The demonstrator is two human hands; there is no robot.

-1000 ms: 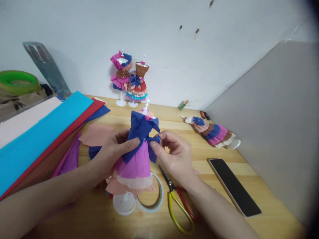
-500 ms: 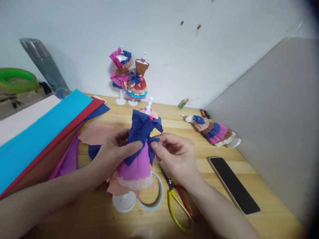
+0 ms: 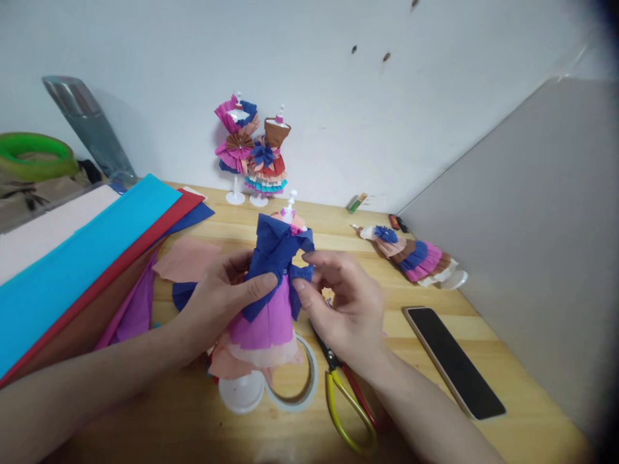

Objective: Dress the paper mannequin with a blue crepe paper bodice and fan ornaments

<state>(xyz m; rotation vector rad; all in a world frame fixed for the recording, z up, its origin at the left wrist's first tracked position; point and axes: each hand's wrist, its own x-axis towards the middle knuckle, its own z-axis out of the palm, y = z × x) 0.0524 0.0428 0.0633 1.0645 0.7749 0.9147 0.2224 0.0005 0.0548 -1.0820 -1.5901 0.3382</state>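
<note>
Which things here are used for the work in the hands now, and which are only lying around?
In use:
- left hand and right hand, both pinching the blue paper top
- dress mannequin on its white stand

Lying about:
- scissors
- tape ring
- phone
- paper sheets
- finished dresses
- lying dress

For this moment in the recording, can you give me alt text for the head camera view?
Both hands pinch dark blue crepe paper at the waist of a small mannequin dress, left hand on one side, right hand on the other. Tape roll, scissors, phone and coloured paper sheets lie on the wooden table.
</note>
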